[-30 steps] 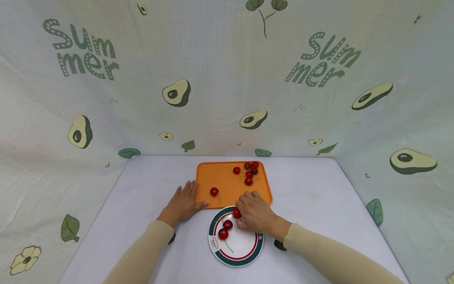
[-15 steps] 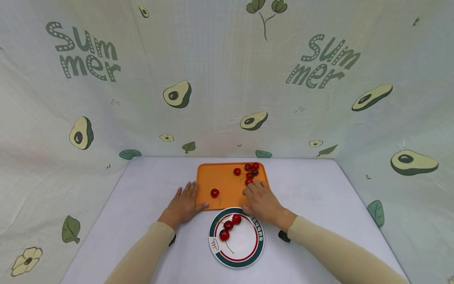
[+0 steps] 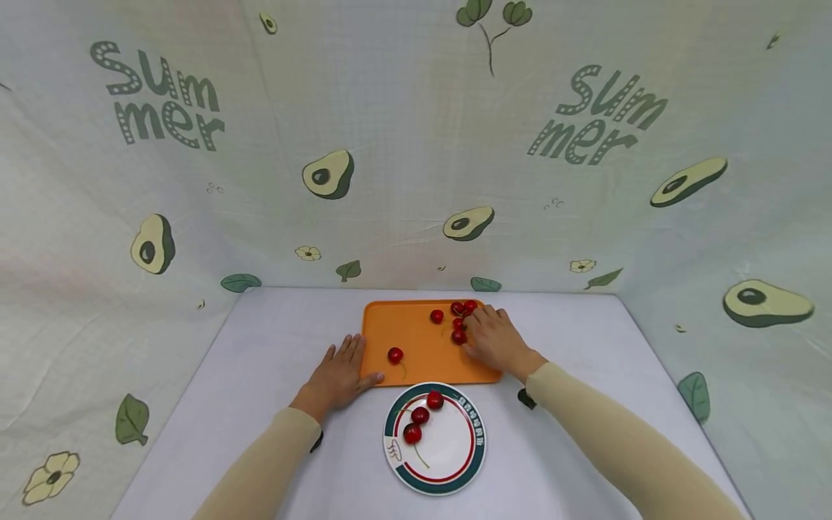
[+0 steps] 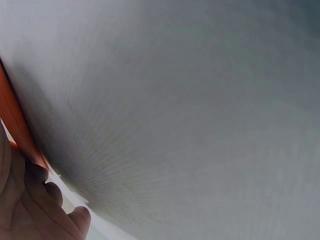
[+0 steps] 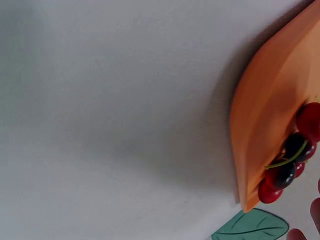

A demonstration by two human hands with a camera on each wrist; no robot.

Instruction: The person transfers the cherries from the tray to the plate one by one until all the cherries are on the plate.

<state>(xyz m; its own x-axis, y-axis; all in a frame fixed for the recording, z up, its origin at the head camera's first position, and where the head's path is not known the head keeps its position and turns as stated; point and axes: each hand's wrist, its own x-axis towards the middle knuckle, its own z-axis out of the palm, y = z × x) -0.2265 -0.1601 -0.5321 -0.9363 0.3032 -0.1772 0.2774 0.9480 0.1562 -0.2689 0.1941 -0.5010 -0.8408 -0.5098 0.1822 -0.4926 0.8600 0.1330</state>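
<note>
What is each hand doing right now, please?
Left hand: open, flat on the table, thumb touching the orange tray.
Right hand: at the cherries; grip cannot be told.

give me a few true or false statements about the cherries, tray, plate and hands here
1. Three cherries lie on the plate. True.
2. The left hand holds a cherry. False: it lies flat on the table beside the orange tray, thumb at its edge.
3. The right hand is over the plate. False: it is on the tray, at the cherry cluster in the far right corner.
4. One lone cherry sits near the tray's left front. True.
5. The tray is blue. False: it is orange.
</note>
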